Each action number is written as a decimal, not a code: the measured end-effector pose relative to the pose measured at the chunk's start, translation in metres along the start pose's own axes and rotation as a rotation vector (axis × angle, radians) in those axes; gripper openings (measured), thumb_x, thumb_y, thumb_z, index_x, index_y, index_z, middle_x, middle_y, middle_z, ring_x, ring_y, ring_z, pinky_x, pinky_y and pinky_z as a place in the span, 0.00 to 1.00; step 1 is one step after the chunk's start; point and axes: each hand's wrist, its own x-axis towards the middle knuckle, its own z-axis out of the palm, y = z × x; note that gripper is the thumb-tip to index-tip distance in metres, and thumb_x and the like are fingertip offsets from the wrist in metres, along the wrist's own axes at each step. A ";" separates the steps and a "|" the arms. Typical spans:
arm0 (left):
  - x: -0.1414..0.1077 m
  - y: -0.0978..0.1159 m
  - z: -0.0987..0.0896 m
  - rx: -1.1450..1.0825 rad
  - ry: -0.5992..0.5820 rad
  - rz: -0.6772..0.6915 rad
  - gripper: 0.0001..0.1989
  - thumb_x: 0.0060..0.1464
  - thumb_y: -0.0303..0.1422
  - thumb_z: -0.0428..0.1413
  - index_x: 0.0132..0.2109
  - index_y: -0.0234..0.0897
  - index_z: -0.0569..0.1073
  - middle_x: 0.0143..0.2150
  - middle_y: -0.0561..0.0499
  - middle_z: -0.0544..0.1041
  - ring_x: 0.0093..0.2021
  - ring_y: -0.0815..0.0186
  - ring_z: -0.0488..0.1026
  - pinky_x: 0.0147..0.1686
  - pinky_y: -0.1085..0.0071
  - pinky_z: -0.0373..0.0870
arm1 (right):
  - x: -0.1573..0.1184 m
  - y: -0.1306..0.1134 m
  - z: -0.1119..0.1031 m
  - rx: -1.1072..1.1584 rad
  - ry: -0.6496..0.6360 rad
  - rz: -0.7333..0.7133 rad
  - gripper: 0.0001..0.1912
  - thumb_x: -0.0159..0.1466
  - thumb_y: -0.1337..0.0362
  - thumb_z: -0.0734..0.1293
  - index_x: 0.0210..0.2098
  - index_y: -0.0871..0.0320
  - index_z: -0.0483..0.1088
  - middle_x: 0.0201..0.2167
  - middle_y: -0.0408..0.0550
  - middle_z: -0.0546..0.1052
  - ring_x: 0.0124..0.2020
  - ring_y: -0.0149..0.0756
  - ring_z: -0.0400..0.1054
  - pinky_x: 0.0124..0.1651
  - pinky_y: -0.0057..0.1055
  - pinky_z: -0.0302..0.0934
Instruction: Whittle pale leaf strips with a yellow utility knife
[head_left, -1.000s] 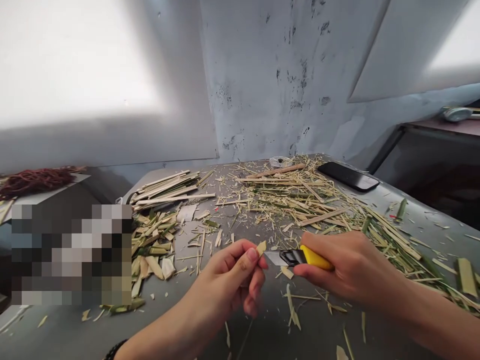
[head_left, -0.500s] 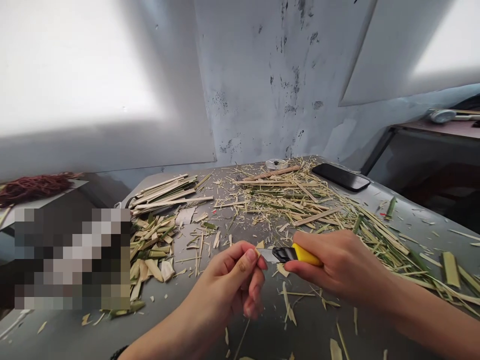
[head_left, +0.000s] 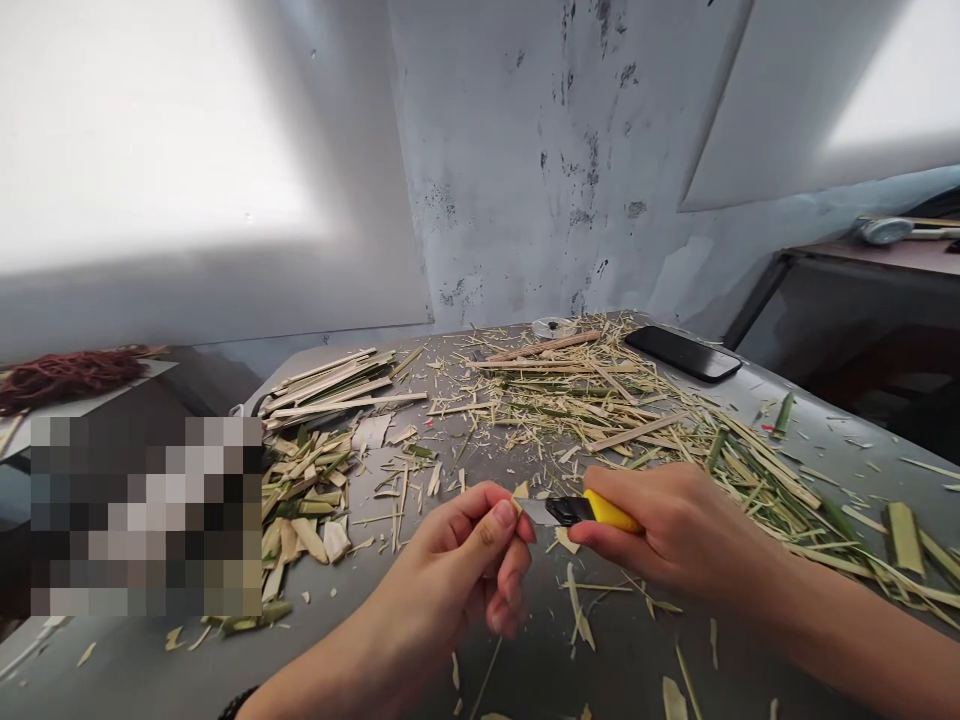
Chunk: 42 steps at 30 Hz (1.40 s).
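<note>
- Near the front edge of the grey desk (head_left: 825,420), we see both hands held close together just above the surface.
- Our left hand (head_left: 469,560) is curled shut, thumb and forefinger pinching a small pale bamboo piece (head_left: 520,491) whose tip pokes out above the thumb.
- Our right hand (head_left: 675,525) is closed around a yellow utility knife (head_left: 592,509); its black collar and bare blade point left and meet the bamboo piece at the left thumb.
- Scattered shavings (head_left: 577,610) lie on the desk right beneath the hands.
- To the left we see a heap of short cut chips (head_left: 307,500), and beyond it a bundle of long pale strips (head_left: 337,385) lying side by side.
- Farther back in the middle spreads a loose tangle of green and pale splinters (head_left: 592,400), trailing off to the right.
- At the far right of the desk a black phone (head_left: 681,353) lies flat, just beside that tangle.
- Off the desk on the far left we see a dark red bundle (head_left: 67,368) on another surface.
</note>
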 end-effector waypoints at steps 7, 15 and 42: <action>-0.010 -0.020 0.013 0.074 -0.274 -0.115 0.21 0.59 0.51 0.62 0.35 0.36 0.72 0.21 0.57 0.68 0.19 0.75 0.61 0.22 0.78 0.56 | 0.020 0.046 -0.054 -0.314 0.242 0.441 0.31 0.72 0.36 0.51 0.23 0.52 0.52 0.11 0.38 0.54 0.15 0.31 0.46 0.24 0.31 0.39; -0.002 -0.008 0.008 0.183 0.029 0.080 0.16 0.66 0.46 0.56 0.40 0.36 0.73 0.24 0.57 0.71 0.20 0.76 0.65 0.24 0.79 0.63 | 0.018 0.014 -0.056 0.540 0.031 0.599 0.31 0.68 0.34 0.56 0.35 0.54 0.71 0.19 0.39 0.61 0.19 0.30 0.50 0.23 0.31 0.44; -0.001 -0.004 0.004 0.408 0.182 0.134 0.16 0.61 0.45 0.61 0.42 0.36 0.70 0.27 0.57 0.77 0.19 0.77 0.69 0.23 0.80 0.63 | -0.006 0.000 -0.010 0.072 -0.021 0.163 0.28 0.72 0.40 0.57 0.29 0.55 0.65 0.18 0.37 0.65 0.19 0.28 0.56 0.27 0.30 0.44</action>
